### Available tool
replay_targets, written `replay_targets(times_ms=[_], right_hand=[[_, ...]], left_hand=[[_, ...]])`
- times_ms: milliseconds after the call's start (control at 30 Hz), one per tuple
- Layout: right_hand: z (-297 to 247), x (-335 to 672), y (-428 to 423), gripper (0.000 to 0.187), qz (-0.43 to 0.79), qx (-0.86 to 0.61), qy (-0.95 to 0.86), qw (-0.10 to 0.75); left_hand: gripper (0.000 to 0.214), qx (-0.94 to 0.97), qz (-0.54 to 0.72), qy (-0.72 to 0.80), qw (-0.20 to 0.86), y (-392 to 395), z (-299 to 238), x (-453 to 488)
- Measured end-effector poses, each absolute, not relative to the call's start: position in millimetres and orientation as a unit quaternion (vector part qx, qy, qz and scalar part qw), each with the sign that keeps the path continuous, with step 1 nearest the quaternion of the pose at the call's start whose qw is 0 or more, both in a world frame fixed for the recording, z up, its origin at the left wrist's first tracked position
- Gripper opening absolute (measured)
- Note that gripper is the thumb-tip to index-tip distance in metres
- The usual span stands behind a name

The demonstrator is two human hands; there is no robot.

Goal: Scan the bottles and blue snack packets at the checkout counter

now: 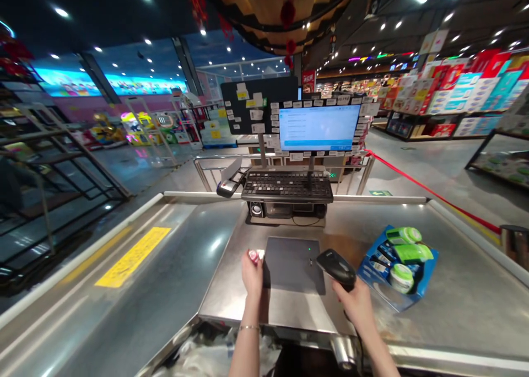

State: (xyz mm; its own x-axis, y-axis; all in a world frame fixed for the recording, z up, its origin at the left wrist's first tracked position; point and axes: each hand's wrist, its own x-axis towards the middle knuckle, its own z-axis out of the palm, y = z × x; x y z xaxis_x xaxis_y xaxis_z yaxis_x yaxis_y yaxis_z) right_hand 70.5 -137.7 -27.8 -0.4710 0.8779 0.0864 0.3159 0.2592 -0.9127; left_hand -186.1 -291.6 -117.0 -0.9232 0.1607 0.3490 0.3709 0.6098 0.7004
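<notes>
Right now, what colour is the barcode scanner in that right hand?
The barcode scanner is black, and it shows best in the head view.

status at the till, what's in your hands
right hand on barcode scanner. left hand pinching small pink item. blue pack right of scanner. scale plate between hands

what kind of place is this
This looks like a supermarket checkout lane. The right hand holds a black handheld barcode scanner over a stainless steel counter, a flat till monitor and black keyboard stand ahead, and shelves of boxed goods line the background.
</notes>
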Motion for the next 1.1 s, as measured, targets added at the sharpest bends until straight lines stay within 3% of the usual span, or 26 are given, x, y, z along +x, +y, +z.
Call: replay_targets(times_ms=[133,267,367,567,800,933,1100], right_hand=[[-30.8,68.5,-139.6,0.032,0.453,-0.402,-0.736,0.301],[-32.3,70.8,-136.3,0.032,0.446,-0.403,-0.733,0.318],[-28.1,75.2,-132.1,0.030,0.440,-0.411,-0.723,0.339],[-8.6,99.9,-113.2,0.026,0.444,-0.420,-0.673,0.417],[1.2,160.0,-72.3,0.035,0.446,-0.493,-0.579,0.472],[14.6,186.9,-56.2,0.035,0.426,-0.505,-0.549,0.513],[16.5,204.2,-46.0,0.034,0.410,-0.516,-0.542,0.522]], left_hand=[[0.055,-0.166,-0.420,-0.883,0.125,-288.2,-117.1,-200.0],[0.065,-0.211,-0.381,-0.878,0.201,-280.5,-97.5,-185.2],[0.058,-0.283,-0.386,-0.845,0.237,-263.8,-83.8,-155.7],[0.042,-0.459,-0.436,-0.760,0.145,-199.2,-77.4,-80.7],[0.038,-0.576,-0.412,-0.706,0.027,-120.8,-45.3,2.7],[0.052,-0.675,-0.319,-0.665,0.018,-83.9,-24.0,35.1],[0.050,-0.691,-0.257,-0.674,0.048,-57.3,-21.7,52.5]])
